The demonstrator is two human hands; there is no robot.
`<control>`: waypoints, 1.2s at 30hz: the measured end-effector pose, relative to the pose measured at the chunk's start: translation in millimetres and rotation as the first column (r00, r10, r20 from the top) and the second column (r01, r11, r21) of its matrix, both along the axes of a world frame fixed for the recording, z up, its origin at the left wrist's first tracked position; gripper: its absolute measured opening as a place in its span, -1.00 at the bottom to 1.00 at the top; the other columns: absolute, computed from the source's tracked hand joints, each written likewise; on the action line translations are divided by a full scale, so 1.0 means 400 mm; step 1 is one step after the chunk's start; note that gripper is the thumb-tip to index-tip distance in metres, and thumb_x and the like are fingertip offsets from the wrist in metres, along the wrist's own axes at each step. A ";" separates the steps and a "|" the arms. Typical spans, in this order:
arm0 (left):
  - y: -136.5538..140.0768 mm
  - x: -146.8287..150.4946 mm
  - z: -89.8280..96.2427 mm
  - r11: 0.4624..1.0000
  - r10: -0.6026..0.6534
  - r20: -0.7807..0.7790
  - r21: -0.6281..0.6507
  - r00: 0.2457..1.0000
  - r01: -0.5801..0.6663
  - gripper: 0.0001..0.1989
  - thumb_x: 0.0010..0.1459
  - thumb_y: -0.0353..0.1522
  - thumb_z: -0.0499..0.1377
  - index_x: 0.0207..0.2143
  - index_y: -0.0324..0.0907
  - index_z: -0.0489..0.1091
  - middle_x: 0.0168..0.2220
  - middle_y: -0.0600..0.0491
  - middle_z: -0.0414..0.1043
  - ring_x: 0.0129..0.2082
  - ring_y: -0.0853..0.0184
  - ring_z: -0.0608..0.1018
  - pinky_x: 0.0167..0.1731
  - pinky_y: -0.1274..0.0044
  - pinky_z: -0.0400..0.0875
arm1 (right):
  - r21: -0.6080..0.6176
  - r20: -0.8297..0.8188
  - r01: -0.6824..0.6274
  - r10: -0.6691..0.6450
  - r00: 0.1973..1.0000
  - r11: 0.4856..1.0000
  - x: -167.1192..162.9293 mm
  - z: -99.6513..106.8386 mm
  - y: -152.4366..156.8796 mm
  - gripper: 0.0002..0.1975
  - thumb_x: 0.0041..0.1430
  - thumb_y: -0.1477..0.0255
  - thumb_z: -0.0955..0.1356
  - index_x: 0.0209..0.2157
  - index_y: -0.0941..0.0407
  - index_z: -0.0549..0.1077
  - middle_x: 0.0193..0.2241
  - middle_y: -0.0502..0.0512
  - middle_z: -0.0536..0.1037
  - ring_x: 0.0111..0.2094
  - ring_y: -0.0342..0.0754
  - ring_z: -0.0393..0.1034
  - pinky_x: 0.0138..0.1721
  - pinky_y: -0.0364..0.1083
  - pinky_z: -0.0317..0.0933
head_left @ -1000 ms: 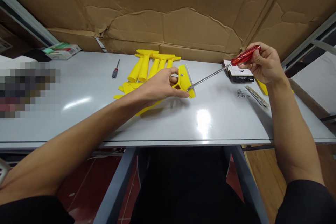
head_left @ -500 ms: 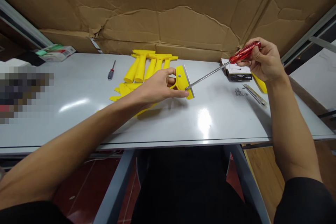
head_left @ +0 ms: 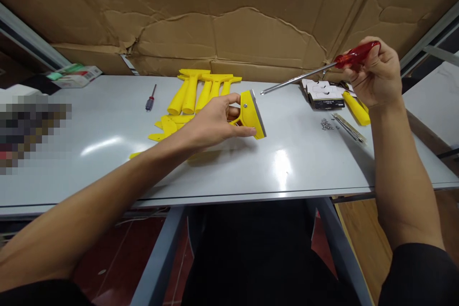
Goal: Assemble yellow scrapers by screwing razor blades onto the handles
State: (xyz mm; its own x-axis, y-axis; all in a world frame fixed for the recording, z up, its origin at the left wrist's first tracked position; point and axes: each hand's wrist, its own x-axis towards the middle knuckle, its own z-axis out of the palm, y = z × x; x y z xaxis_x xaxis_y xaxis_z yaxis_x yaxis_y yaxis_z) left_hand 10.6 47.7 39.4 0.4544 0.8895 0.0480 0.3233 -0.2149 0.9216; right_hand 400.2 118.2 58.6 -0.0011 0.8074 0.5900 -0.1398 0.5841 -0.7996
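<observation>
My left hand is closed round a yellow scraper above the table, its thumb along the lower side of the head. A metal blade runs along the scraper's right edge, and one screw shows near the top of the head. Up at the right, my right hand grips a screwdriver by its red handle. The long metal shaft points left and down, its tip apart from the scraper. Behind and beside my left hand lie several yellow scraper handles and flat yellow pieces, partly covered by my arm.
A small screwdriver lies left of the handles. On the right are a pile of small screws, a bundle of thin blades, black-and-white boxes and another yellow piece. Cardboard stands along the table's back edge.
The screwdriver's tip has come off the scraper's lower screw spot; my right hand has lifted it up and to the right. My left hand still holds the scraper in nearly the same place.
</observation>
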 end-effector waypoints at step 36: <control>-0.001 0.000 -0.020 0.988 -0.111 -0.028 0.106 0.993 0.114 -0.70 0.02 -0.40 0.45 -0.17 -0.16 0.52 -0.37 0.07 0.53 -0.28 0.28 0.65 -0.22 0.42 0.68 | 0.003 -0.090 0.090 -0.090 0.992 0.996 -0.042 0.010 -0.011 -0.45 -0.01 -0.03 0.61 -0.18 0.07 0.51 -0.33 0.08 0.63 -0.47 -0.19 0.49 -0.51 -0.22 0.45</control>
State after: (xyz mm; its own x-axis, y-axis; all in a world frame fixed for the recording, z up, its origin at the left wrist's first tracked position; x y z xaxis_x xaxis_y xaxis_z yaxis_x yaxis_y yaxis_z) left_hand 10.5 47.3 31.5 0.5533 0.8229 0.1294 0.3110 -0.3482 0.8843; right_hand 383.3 113.9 62.5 0.1246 0.7975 0.5902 -0.1577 0.6032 -0.7818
